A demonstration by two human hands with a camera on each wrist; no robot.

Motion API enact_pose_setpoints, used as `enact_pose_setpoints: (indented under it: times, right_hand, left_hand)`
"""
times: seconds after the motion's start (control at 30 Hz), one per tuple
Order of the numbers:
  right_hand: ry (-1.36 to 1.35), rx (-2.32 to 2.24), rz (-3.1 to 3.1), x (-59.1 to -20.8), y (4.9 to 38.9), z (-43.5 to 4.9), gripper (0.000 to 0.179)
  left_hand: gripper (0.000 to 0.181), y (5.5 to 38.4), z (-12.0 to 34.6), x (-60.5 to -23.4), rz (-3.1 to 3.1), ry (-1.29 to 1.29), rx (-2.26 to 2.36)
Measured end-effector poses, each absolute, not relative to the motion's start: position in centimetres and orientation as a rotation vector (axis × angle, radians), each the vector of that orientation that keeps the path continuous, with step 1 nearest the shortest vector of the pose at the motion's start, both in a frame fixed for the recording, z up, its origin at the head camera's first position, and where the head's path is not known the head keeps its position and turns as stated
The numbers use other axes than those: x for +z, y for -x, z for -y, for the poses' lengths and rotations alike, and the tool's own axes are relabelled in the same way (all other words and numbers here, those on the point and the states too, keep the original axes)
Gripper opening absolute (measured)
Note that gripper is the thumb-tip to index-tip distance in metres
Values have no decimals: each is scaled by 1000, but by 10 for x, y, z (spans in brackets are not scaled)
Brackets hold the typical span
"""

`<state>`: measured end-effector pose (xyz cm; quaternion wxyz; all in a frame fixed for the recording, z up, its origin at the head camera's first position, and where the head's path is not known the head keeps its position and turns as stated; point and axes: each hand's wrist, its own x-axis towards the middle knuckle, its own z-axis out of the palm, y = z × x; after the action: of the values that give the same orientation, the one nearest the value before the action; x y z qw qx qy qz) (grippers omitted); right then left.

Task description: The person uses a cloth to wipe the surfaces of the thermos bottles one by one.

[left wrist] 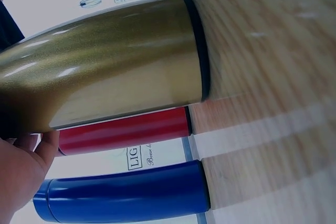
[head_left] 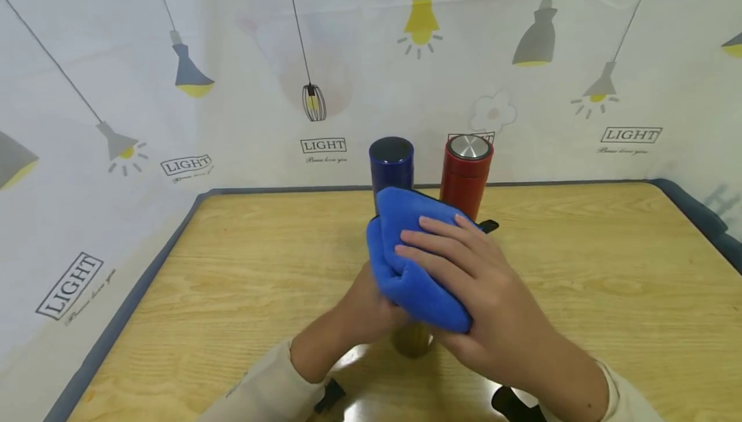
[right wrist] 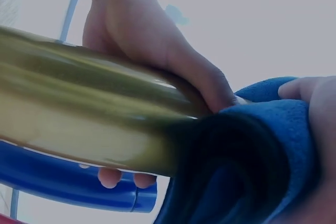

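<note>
A gold vacuum flask (left wrist: 126, 56) stands upright on the table, its lower end just showing in the head view. My left hand (head_left: 371, 303) grips it around the upper body; thumb and fingertips are on either side in the right wrist view. Over the flask's top lies a folded blue cloth (head_left: 414, 261) with a dark edge. My right hand (head_left: 487, 293) holds this cloth from above and the right, fingers spread across it. The cloth hides the top of the flask.
Behind the hands stand a blue flask (head_left: 391, 159) and a red flask (head_left: 466, 174) with a silver lid top. The wooden table (head_left: 243, 267) meets a white lamp-patterned backdrop (head_left: 371, 42) at the back and sides. Dark straps (head_left: 516, 406) hang near both wrists.
</note>
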<state>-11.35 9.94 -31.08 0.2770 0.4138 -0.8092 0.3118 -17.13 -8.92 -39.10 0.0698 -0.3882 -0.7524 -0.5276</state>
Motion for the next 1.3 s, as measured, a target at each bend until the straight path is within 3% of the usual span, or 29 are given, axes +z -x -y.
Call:
enact_pose_setpoints:
  times: [0.17,0.3,0.53,0.77,0.97,1.1,1.3]
  right_hand:
    - [-1178,947,1992,-309,113,-103,45]
    - [-1282,955,1940,-307,111,-102,38]
    - [-1189,836,2168,-306,108,-102,63]
    - [-1114,994,2056,-309,110,-103,60]
    - [-1063,1542,2036,-315,104,-105,56]
    - [-956,1916,1979,-330,99,-109,54]
    - [-886,2091,1918,-351,100,-115,50]
  left_hand:
    - [62,172,88,-390,2244,1207,-1656]
    - [52,172,89,-395,2321,1157,-1547]
    - [51,170,89,-391,2297,1147,-1443]
    - [79,164,88,-384,2256,1107,-1669]
    - [93,159,87,-386,2255,1020,-1787]
    - [87,152,86,-385,2106,1065,-1774]
    - [74,145,88,-365,1635,1137,-1712]
